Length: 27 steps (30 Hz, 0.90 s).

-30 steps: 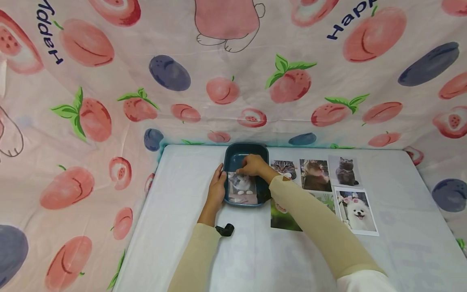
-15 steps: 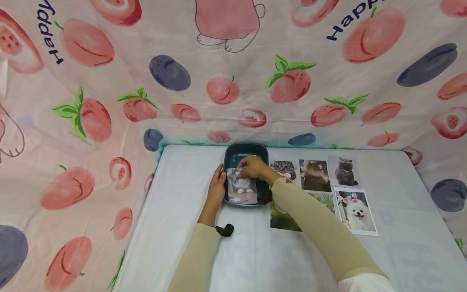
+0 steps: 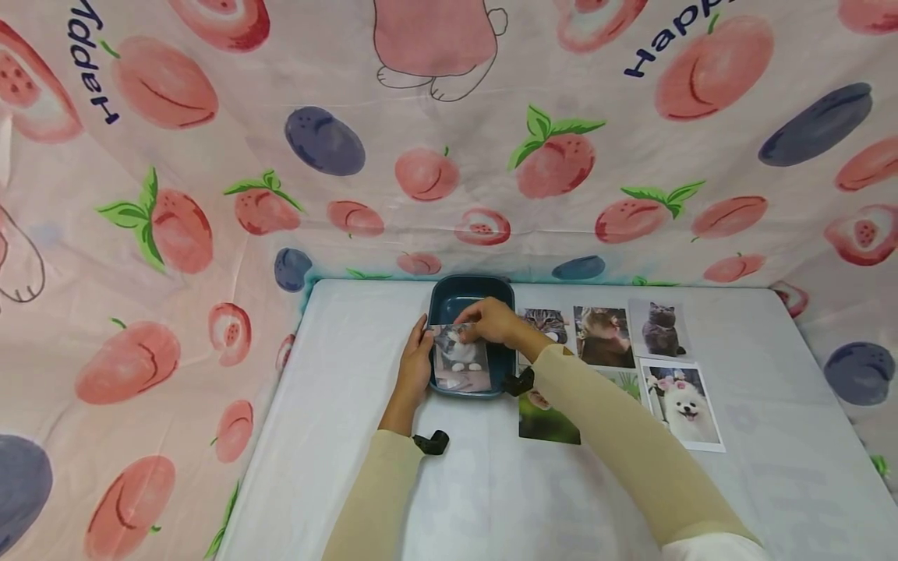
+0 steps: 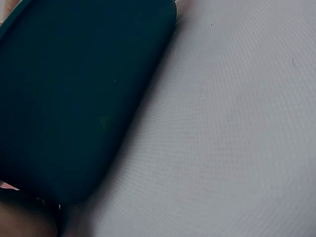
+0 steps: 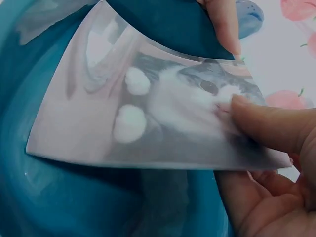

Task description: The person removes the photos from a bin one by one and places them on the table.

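Note:
A deep teal tray [image 3: 459,304] stands at the far side of the white table. My left hand [image 3: 415,365] grips its left side, one digit showing at the rim in the right wrist view. The tray's dark outer wall [image 4: 74,89] fills much of the left wrist view. My right hand [image 3: 491,321] reaches over the tray and pinches a photo print of a grey-and-white cat [image 3: 459,372] by its far end. Seen from the right wrist, the thumb [image 5: 271,121] presses on the printed face, fingers beneath. The print [image 5: 168,108] bows slightly over the tray floor.
Right of the tray lie several photo prints in two rows, among them a tabby cat [image 3: 547,319], a grey cat [image 3: 662,331], a white dog [image 3: 687,409] and a green picture [image 3: 549,421]. My right forearm partly covers them. Fruit-patterned cloth [image 3: 421,117] hangs behind the table.
The cat print has shifted slightly away from me and to the left, with its far end lifted by my right hand. The left hand has stayed on the tray.

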Available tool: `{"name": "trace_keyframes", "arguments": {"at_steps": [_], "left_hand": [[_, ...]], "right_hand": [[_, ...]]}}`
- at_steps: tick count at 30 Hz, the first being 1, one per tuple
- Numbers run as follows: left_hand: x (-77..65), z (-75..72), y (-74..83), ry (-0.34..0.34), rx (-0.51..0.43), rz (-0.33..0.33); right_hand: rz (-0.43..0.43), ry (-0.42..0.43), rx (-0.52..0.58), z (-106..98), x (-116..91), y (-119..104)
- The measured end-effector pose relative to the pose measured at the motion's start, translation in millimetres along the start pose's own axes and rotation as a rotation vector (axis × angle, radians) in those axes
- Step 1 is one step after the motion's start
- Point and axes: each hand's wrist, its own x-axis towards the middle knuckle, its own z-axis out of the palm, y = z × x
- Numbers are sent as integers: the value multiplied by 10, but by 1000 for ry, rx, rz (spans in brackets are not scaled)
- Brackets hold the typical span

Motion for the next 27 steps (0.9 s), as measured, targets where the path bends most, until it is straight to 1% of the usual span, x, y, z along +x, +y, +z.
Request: {"name": "trace_keyframes", "arguments": {"at_steps": [3,7,11,16,20,23,27], "left_hand": [[5,4,-4,7,10,6],[4,7,-8,16,25,-9],[6,10,-11,17,24,-26],[2,29,0,21,10,-45],[2,36,-8,21,20,-35],[3,38,-12,23,20,-22],[0,35,-11,22,22,-14]], "right_hand": [[9,1,31,-36,-36,25],[32,31,68,-85,-86,28],[28,50,78,-143,-144,14],[22,59,129,-276,-230,59],[13,63,182,-469,-348,150],[13,87,234,-665,-461,250],[23,133,231,-978,-661,438]]}}
